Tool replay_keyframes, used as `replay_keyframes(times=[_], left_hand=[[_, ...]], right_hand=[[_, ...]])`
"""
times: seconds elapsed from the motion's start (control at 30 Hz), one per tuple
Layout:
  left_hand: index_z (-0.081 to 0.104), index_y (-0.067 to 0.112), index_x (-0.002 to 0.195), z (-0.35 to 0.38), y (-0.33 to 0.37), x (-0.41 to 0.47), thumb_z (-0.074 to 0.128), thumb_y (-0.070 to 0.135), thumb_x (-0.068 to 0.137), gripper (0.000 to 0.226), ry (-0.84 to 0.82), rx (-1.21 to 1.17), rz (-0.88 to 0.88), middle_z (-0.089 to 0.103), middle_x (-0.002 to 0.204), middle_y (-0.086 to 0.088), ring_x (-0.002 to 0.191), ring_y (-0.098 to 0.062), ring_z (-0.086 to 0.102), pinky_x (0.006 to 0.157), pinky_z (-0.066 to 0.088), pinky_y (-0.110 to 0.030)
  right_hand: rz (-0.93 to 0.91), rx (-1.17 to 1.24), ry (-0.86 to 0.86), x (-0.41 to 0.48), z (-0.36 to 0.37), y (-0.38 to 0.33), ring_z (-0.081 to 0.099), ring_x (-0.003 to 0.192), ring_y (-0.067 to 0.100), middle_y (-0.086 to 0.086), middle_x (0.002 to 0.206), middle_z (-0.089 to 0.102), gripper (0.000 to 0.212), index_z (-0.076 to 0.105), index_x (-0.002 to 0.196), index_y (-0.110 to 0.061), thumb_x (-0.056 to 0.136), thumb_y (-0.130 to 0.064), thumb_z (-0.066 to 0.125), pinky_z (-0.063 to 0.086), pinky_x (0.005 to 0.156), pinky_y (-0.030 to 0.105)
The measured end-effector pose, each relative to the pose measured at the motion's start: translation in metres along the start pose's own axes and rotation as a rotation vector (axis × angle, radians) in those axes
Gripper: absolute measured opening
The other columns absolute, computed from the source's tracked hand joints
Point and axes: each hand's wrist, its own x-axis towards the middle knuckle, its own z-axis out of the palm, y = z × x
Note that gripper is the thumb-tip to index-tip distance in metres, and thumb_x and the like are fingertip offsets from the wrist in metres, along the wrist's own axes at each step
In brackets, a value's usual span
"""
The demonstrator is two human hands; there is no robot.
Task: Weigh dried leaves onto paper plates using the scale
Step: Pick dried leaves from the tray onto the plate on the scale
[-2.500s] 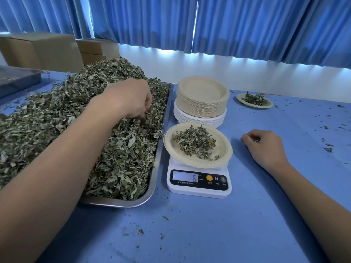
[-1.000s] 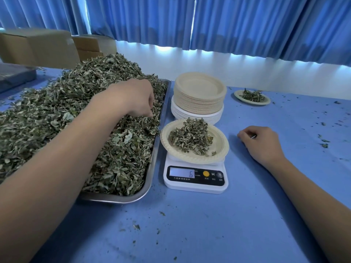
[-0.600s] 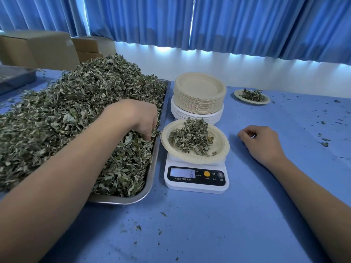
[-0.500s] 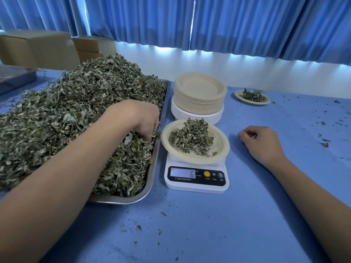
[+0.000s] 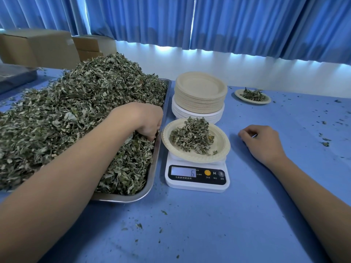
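A big heap of dried leaves (image 5: 72, 114) fills a steel tray (image 5: 152, 173) on the left. My left hand (image 5: 144, 120) is dug into the heap near the tray's right rim, fingers curled down around a pinch of leaves; the fingertips are buried. A white scale (image 5: 197, 177) reading 6 stands right of the tray. On it sits a paper plate (image 5: 220, 147) with a small mound of leaves (image 5: 191, 137). My right hand (image 5: 264, 143) rests on the blue table right of the scale, fingers loosely curled and holding nothing.
A stack of paper plates (image 5: 199, 95) stands behind the scale. A filled plate (image 5: 252, 96) lies at the back right. Cardboard boxes (image 5: 38, 46) sit at the far left by the blue curtains. Leaf crumbs dot the blue table (image 5: 209, 224).
My left hand came down from the upper heap toward the tray's right rim and dug its fingers into the leaves. The scale reading stays at 6; my right hand has not moved.
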Motion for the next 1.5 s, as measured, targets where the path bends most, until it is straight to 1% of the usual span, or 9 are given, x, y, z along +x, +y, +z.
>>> replay_keyframes(times=[0.17,0.3,0.43,0.67,0.87,1.03,1.2,1.37,1.5], left_hand=[[0.052,0.015,0.064,-0.002,-0.001,-0.003,0.08,0.018,0.082,0.034,0.014,-0.016,-0.029,0.047,0.061,0.002,0.06,-0.02,0.045,0.059,0.045,-0.03],[0.062,0.012,0.083,-0.01,-0.008,-0.009,0.085,0.028,0.078,0.028,0.062,-0.024,-0.074,0.062,0.079,0.003,0.083,-0.025,0.062,0.085,0.056,-0.043],[0.068,0.02,0.087,-0.015,-0.011,-0.017,0.083,0.041,0.076,0.028,-0.062,0.015,-0.058,0.065,0.085,0.011,0.083,-0.017,0.062,0.075,0.051,-0.032],[0.067,0.002,0.077,-0.012,-0.001,-0.021,0.082,0.022,0.081,0.026,-0.085,-0.006,-0.057,0.067,0.081,0.0,0.098,-0.028,0.069,0.078,0.055,-0.036],[0.073,0.019,0.088,-0.023,-0.008,-0.024,0.081,0.023,0.083,0.01,0.204,-0.056,-0.185,0.071,0.088,0.005,0.092,-0.026,0.064,0.079,0.047,-0.043],[0.073,0.018,0.095,-0.021,-0.005,-0.025,0.074,0.015,0.089,0.006,0.216,-0.063,-0.219,0.068,0.084,0.006,0.087,-0.026,0.063,0.075,0.044,-0.042],[0.06,0.016,0.082,-0.022,-0.008,-0.026,0.072,0.011,0.088,0.015,0.277,-0.025,-0.242,0.068,0.09,-0.002,0.085,-0.029,0.065,0.077,0.047,-0.045],[0.066,0.017,0.11,-0.025,-0.003,-0.03,0.07,0.007,0.088,0.024,0.384,-0.045,-0.273,0.066,0.106,-0.007,0.092,-0.033,0.064,0.076,0.046,-0.044],[0.068,0.02,0.113,-0.033,0.001,-0.036,0.071,0.011,0.088,0.027,0.502,-0.067,-0.254,0.064,0.111,-0.01,0.093,-0.037,0.063,0.073,0.046,-0.042]], right_hand=[[0.005,-0.002,-0.002,-0.001,-0.001,-0.001,0.063,0.075,0.012,-0.005,0.073,0.07,0.026,0.071,0.072,-0.019,0.095,-0.026,0.062,0.047,0.065,0.022],[0.004,0.006,-0.001,-0.001,-0.002,-0.001,0.064,0.075,0.012,-0.006,0.073,0.07,0.025,0.072,0.073,-0.018,0.095,-0.025,0.062,0.046,0.065,0.021],[0.003,0.016,-0.006,-0.002,-0.002,-0.002,0.063,0.075,0.008,-0.01,0.073,0.071,0.024,0.072,0.073,-0.021,0.095,-0.025,0.062,0.045,0.064,0.02],[-0.003,0.006,-0.003,-0.001,-0.001,0.001,0.064,0.074,0.019,-0.003,0.071,0.07,0.026,0.071,0.073,-0.015,0.095,-0.026,0.062,0.048,0.07,0.03],[-0.001,0.018,-0.004,-0.001,-0.001,0.001,0.064,0.072,0.015,-0.008,0.069,0.069,0.026,0.071,0.072,-0.019,0.095,-0.027,0.063,0.047,0.065,0.025],[-0.005,0.023,-0.009,-0.001,-0.002,0.0,0.064,0.074,0.014,-0.01,0.07,0.069,0.026,0.072,0.072,-0.02,0.095,-0.027,0.063,0.047,0.066,0.027],[-0.002,0.028,-0.018,-0.002,-0.003,0.0,0.064,0.073,0.014,-0.008,0.07,0.069,0.026,0.072,0.073,-0.019,0.096,-0.027,0.063,0.047,0.065,0.026],[-0.001,0.028,-0.013,-0.001,-0.003,-0.001,0.064,0.068,0.013,-0.007,0.063,0.067,0.027,0.071,0.072,-0.016,0.095,-0.026,0.063,0.045,0.061,0.026],[0.01,0.029,-0.019,-0.001,-0.002,0.001,0.062,0.062,0.009,-0.004,0.062,0.067,0.027,0.071,0.072,-0.014,0.096,-0.026,0.063,0.045,0.058,0.024]])
